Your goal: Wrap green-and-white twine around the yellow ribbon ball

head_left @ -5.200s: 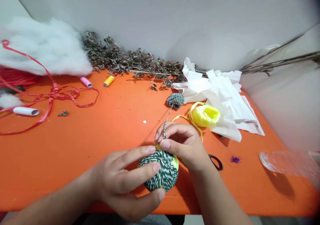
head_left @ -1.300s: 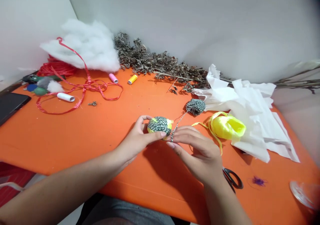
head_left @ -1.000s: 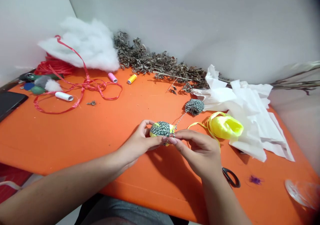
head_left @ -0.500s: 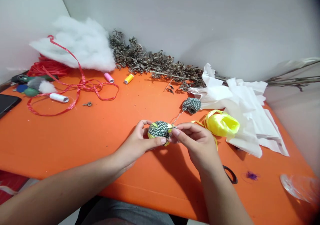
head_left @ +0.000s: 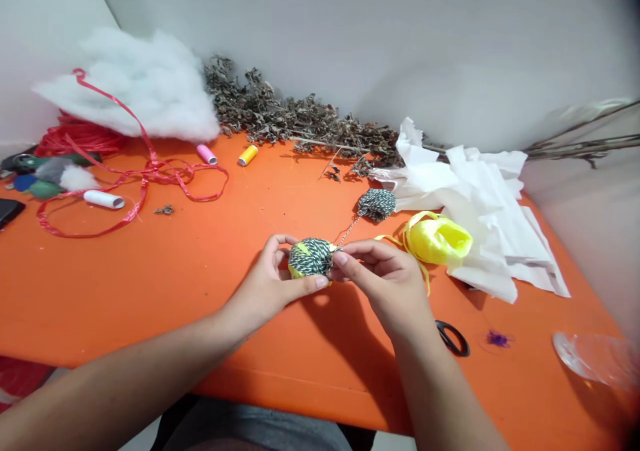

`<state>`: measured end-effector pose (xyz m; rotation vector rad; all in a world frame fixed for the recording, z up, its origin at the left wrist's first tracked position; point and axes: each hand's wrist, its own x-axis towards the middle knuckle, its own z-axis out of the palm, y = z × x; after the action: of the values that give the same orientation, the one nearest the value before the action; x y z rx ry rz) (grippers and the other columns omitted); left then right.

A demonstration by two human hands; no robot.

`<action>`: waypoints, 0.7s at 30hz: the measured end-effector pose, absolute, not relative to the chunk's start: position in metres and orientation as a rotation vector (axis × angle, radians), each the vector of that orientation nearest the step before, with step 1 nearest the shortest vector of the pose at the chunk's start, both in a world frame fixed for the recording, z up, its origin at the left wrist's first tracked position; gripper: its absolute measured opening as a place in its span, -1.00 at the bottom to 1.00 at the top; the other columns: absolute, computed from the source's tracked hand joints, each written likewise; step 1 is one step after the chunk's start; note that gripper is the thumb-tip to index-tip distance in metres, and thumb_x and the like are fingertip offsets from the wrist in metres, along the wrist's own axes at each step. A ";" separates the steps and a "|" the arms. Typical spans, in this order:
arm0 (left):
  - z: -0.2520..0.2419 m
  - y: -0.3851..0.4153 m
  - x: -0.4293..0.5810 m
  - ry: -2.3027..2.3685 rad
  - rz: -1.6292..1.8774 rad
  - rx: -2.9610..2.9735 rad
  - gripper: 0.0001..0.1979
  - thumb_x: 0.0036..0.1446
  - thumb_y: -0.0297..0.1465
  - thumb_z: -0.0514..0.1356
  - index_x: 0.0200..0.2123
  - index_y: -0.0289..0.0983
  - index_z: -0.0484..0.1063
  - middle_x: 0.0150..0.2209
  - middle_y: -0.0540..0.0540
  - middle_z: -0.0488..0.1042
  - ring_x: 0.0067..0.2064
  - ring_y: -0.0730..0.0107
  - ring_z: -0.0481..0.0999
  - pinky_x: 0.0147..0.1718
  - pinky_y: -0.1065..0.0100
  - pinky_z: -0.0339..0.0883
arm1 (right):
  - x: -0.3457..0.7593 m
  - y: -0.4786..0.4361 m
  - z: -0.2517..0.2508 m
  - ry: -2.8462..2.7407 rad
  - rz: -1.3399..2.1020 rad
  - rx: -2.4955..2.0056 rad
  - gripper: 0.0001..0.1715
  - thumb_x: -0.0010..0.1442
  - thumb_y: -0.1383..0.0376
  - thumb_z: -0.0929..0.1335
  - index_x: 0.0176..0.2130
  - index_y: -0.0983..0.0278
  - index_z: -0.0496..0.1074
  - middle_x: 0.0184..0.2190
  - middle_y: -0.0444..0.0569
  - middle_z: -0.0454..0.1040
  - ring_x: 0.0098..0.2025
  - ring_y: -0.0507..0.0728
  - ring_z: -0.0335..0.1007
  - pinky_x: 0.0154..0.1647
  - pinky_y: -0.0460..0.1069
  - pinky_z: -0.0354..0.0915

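Observation:
My left hand [head_left: 270, 287] grips a small yellow ball wrapped in green-and-white twine [head_left: 309, 257], just above the orange table [head_left: 210, 264]. My right hand [head_left: 387, 284] pinches the twine strand right beside the ball, fingers pressed together. The strand [head_left: 349, 229] runs up and right to a small spool of the same twine [head_left: 376, 204] lying on the table. A roll of yellow ribbon [head_left: 437, 239] sits just right of my right hand.
White tissue paper [head_left: 480, 197] lies crumpled at the right, black scissors [head_left: 453, 337] under my right wrist, a clear plastic piece [head_left: 595, 357] at far right. Dried twigs [head_left: 295, 117] line the wall. White stuffing [head_left: 130, 84], red ribbon [head_left: 145, 177] and thread spools [head_left: 247, 155] lie at the left.
Since five seconds ago the ball moved away from the table's near edge toward the middle. In the last second my right fingers shifted closer around the ball with the strand; the view drifted slightly.

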<state>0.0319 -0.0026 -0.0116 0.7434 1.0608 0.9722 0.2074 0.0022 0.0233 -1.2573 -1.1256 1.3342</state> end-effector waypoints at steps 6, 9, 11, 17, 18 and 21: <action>-0.010 -0.002 0.033 1.054 0.969 0.750 -0.36 -0.18 -0.41 0.53 -0.12 -0.17 0.20 -0.13 -0.02 0.48 -0.21 0.40 0.57 -0.22 0.35 0.45 | 0.207 -0.001 0.023 -1.198 1.309 -1.242 -0.82 0.09 0.21 0.56 -0.34 0.26 0.62 -0.47 -0.03 0.65 -0.46 0.10 0.60 -0.41 -0.04 0.55; -0.007 -0.003 0.034 1.042 0.948 0.747 -0.36 -0.18 -0.41 0.53 -0.13 -0.18 0.21 -0.18 -0.01 0.50 -0.26 0.40 0.57 -0.24 0.34 0.45 | 0.206 -0.003 0.025 -1.261 1.250 -1.251 -0.86 0.11 0.23 0.54 -0.33 0.26 0.62 -0.47 -0.02 0.65 -0.46 0.11 0.61 -0.42 -0.03 0.55; -0.007 -0.002 0.034 1.034 0.936 0.758 -0.38 -0.18 -0.41 0.53 -0.14 -0.18 0.22 -0.20 -0.02 0.51 -0.27 0.39 0.58 -0.25 0.33 0.45 | 0.206 -0.005 0.027 -1.325 1.182 -1.250 -0.90 0.12 0.26 0.53 -0.34 0.26 0.63 -0.45 -0.02 0.66 -0.47 0.12 0.61 -0.42 -0.02 0.55; -0.011 -0.001 0.031 1.006 0.865 0.812 -0.40 -0.19 -0.37 0.53 -0.15 -0.19 0.26 -0.19 -0.05 0.53 -0.26 0.34 0.58 -0.21 0.26 0.45 | 0.206 -0.003 0.035 -1.455 1.058 -1.217 -0.98 0.11 0.36 0.52 -0.36 0.22 0.64 -0.44 -0.08 0.67 -0.46 0.06 0.59 -0.42 -0.09 0.51; -0.012 -0.001 0.030 1.002 0.856 0.825 -0.41 -0.18 -0.37 0.53 -0.16 -0.19 0.26 -0.18 -0.06 0.52 -0.24 0.33 0.58 -0.19 0.25 0.45 | 0.206 -0.003 0.035 -1.465 1.052 -1.218 -0.97 0.11 0.36 0.52 -0.36 0.22 0.64 -0.45 -0.09 0.67 -0.46 0.05 0.58 -0.44 -0.10 0.49; -0.011 -0.002 0.029 0.981 0.825 0.852 -0.44 -0.15 -0.39 0.51 -0.17 -0.19 0.25 -0.16 -0.06 0.51 -0.20 0.31 0.59 -0.15 0.21 0.46 | 0.207 -0.002 0.035 -1.518 1.025 -1.221 -0.96 0.13 0.36 0.51 -0.35 0.22 0.65 -0.46 -0.10 0.66 -0.49 0.04 0.54 -0.50 -0.10 0.42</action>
<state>0.0295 -0.0022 -0.0112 0.8520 0.9808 0.8246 0.2073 -0.0021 0.0354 -1.2212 -1.5179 1.0248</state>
